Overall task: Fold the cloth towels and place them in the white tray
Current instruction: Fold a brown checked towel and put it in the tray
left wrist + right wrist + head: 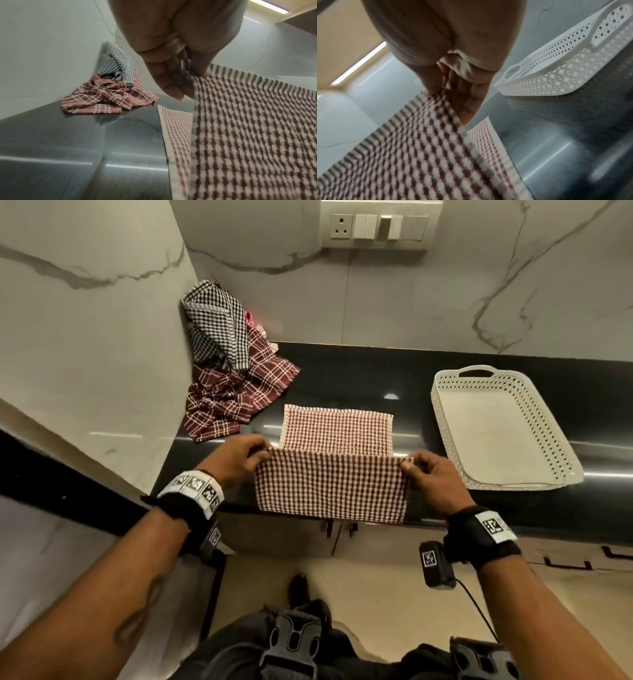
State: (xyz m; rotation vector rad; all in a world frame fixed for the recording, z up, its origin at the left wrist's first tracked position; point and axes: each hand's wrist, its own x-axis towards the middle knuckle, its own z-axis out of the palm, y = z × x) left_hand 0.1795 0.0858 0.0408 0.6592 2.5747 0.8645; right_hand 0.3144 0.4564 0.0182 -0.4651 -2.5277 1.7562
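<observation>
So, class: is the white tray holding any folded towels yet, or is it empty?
Empty. The white tray shows only its bare floor; the red checked towel is pinched by the left hand and right hand.

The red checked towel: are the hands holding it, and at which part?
Yes. The left hand and the right hand each pinch one corner of the red checked towel, lifting its near edge; the far half lies on the counter.
</observation>
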